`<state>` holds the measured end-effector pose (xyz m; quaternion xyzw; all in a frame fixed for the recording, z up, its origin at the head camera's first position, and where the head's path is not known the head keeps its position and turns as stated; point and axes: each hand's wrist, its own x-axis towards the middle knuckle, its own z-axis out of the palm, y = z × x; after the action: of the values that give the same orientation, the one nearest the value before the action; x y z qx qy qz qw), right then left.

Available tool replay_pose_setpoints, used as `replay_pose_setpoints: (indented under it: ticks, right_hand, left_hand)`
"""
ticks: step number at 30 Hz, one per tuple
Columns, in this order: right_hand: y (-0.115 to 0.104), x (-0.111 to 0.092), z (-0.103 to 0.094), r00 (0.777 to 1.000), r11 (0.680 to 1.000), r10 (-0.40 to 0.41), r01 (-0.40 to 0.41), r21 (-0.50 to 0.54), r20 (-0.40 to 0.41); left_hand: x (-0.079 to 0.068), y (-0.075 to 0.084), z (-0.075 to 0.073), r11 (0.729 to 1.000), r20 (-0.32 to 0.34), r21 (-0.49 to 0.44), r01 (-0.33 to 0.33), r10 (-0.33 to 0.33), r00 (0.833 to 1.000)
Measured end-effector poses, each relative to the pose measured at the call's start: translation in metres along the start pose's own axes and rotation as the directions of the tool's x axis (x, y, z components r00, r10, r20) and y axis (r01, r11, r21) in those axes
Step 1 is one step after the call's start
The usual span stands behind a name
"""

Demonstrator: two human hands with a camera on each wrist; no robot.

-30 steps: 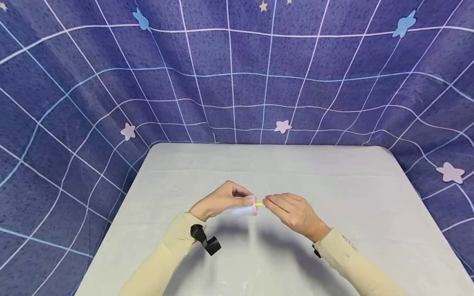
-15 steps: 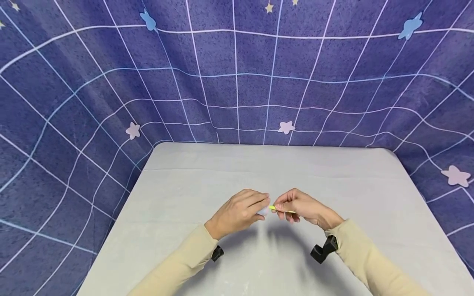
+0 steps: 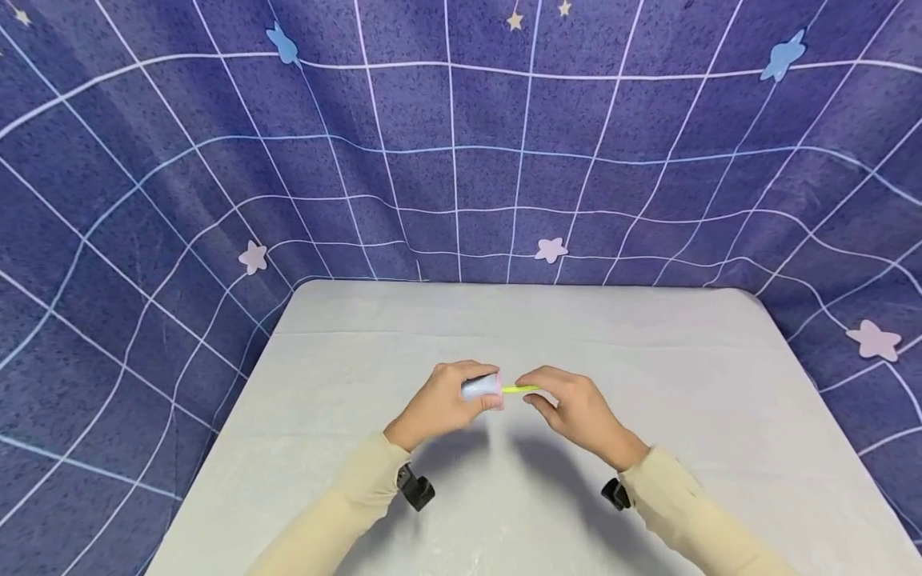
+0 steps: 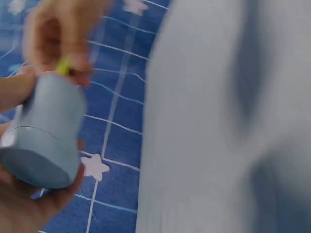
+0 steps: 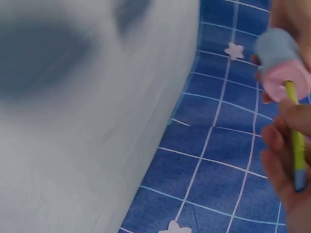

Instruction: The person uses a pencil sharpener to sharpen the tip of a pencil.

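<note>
My left hand [image 3: 438, 406] grips a pale blue pencil sharpener [image 3: 478, 388], waisted like a small cup, with a pink end facing right. In the left wrist view the sharpener [image 4: 51, 121] shows its round base, fingers and thumb wrapped about its sides. A yellow-green pencil [image 3: 519, 390] runs from the pink end to my right hand [image 3: 582, 412], which pinches it between thumb and fingers. Seen from the right wrist, the pencil [image 5: 297, 141] enters a hole in the pink face [image 5: 279, 80] and has a blue rear end. Its tip is hidden inside. Both hands are raised above the table.
A white-covered table [image 3: 403, 320] spreads under both hands, with their shadows on it. Behind and beside it hangs a dark blue curtain [image 3: 490, 176] with grid lines and stars. Black wrist mounts [image 3: 415, 486] sit below the cuffs.
The left hand rolled over the sharpener, then back, so the sharpener shows again. The right hand turned the opposite way and back, fingers shifting on the pencil. The pencil stays at the pink end.
</note>
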<state>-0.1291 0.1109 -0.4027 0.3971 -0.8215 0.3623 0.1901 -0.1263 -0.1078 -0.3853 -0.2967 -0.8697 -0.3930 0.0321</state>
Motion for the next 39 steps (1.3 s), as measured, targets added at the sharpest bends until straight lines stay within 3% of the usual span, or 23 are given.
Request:
replay_pose_setpoints:
  ticks: [3, 6, 8, 12, 14, 15, 17, 19, 22, 24, 25, 26, 27, 28, 29, 30, 32, 34, 35, 36, 37, 38, 39]
  right_hand:
    - [0.001, -0.001, 0.005, 0.989, 0.992, -0.118, 0.115, -0.045, -0.091]
    - [0.001, -0.002, 0.011, 0.956, 0.968, -0.238, 0.22, -0.121, -0.17]
    - [0.001, -0.002, 0.014, 0.916, 0.932, -0.339, 0.297, -0.206, -0.216]
    - [-0.001, 0.001, 0.015, 0.813, 0.834, -0.526, 0.435, -0.34, -0.249]
    - [-0.002, 0.002, 0.014, 0.774, 0.793, -0.586, 0.485, -0.368, -0.241]
    - [-0.002, 0.003, 0.014, 0.76, 0.778, -0.605, 0.5, -0.38, -0.238]
    - [-0.002, 0.003, 0.013, 0.754, 0.771, -0.613, 0.502, -0.392, -0.238]
    - [-0.003, 0.002, 0.014, 0.777, 0.791, -0.582, 0.475, -0.386, -0.238]
    - [-0.005, -0.001, 0.013, 0.871, 0.885, -0.439, 0.378, -0.271, -0.219]
    - [-0.007, -0.002, 0.011, 0.951, 0.964, -0.26, 0.245, -0.104, -0.168]
    - [-0.009, -0.002, 0.009, 0.984, 0.99, -0.136, 0.139, 0.014, -0.115]
    - [-0.01, -0.002, 0.007, 0.999, 0.99, -0.006, 0.012, 0.14, -0.041]
    - [-0.01, -0.002, 0.005, 0.992, 0.958, 0.119, -0.127, 0.257, 0.047]
    - [-0.01, -0.001, 0.002, 0.961, 0.894, 0.234, -0.272, 0.357, 0.145]
    - [-0.009, 0.0, -0.001, 0.911, 0.801, 0.329, -0.41, 0.437, 0.25]
    - [-0.007, 0.001, -0.003, 0.845, 0.69, 0.395, -0.532, 0.491, 0.36]
    - [-0.002, 0.002, -0.008, 0.71, 0.474, 0.443, -0.704, 0.529, 0.548]
    - [0.002, 0.003, -0.012, 0.614, 0.336, 0.432, -0.79, 0.513, 0.661]
    - [0.003, 0.003, -0.013, 0.594, 0.302, 0.42, -0.805, 0.511, 0.687]
    - [0.004, 0.004, -0.014, 0.59, 0.296, 0.414, -0.807, 0.51, 0.694]
    - [0.003, 0.004, -0.014, 0.601, 0.313, 0.417, -0.8, 0.512, 0.682]
    - [0.003, 0.004, -0.013, 0.631, 0.36, 0.42, -0.775, 0.519, 0.652]
    - [0.001, 0.004, -0.012, 0.68, 0.433, 0.421, -0.732, 0.526, 0.6]
  left_hand:
    - [0.005, -0.001, -0.009, 0.977, 0.121, -0.148, 0.151, -0.134, 0.984]
    - [0.01, -0.003, -0.017, 0.918, 0.273, -0.291, 0.268, -0.189, 0.943]
    - [0.011, -0.003, -0.022, 0.839, 0.369, -0.403, 0.365, -0.216, 0.904]
    - [0.012, -0.005, -0.027, 0.644, 0.528, -0.544, 0.538, -0.235, 0.816]
    - [0.012, -0.005, -0.028, 0.605, 0.558, -0.56, 0.566, -0.23, 0.797]
    - [0.012, -0.004, -0.027, 0.611, 0.55, -0.564, 0.556, -0.224, 0.805]
    - [0.011, -0.001, -0.025, 0.669, 0.498, -0.557, 0.492, -0.204, 0.843]
    - [0.01, 0.004, -0.022, 0.779, 0.39, -0.498, 0.382, -0.192, 0.9]
    - [0.008, 0.014, -0.014, 0.92, 0.211, -0.32, 0.225, -0.162, 0.964]
    - [0.005, 0.02, -0.009, 0.976, 0.105, -0.169, 0.136, -0.119, 0.987]
    - [0.003, 0.021, -0.005, 0.992, 0.07, -0.09, 0.084, -0.077, 0.995]
    - [0.001, 0.022, -0.002, 1.0, 0.041, -0.004, 0.01, -0.01, 0.999]
    - [-0.001, 0.022, 0.001, 0.993, 0.019, 0.092, -0.077, 0.076, 0.997]
    - [-0.002, 0.021, 0.004, 0.97, 0.008, 0.183, -0.161, 0.163, 0.987]
    - [-0.004, 0.021, 0.006, 0.93, 0.006, 0.274, -0.245, 0.253, 0.967]
    - [-0.006, 0.02, 0.008, 0.874, 0.013, 0.361, -0.326, 0.344, 0.939]
    - [-0.009, 0.018, 0.012, 0.732, 0.04, 0.499, -0.463, 0.515, 0.856]
    - [-0.01, 0.015, 0.015, 0.618, 0.058, 0.57, -0.542, 0.628, 0.776]
    - [-0.01, 0.015, 0.016, 0.577, 0.062, 0.595, -0.559, 0.661, 0.748]
    - [-0.01, 0.014, 0.016, 0.554, 0.061, 0.61, -0.567, 0.68, 0.731]
    - [-0.01, 0.013, 0.016, 0.543, 0.056, 0.622, -0.564, 0.688, 0.724]
    - [-0.009, 0.012, 0.015, 0.551, 0.047, 0.623, -0.555, 0.682, 0.73]
    - [-0.009, 0.012, 0.013, 0.573, 0.037, 0.617, -0.54, 0.664, 0.747]
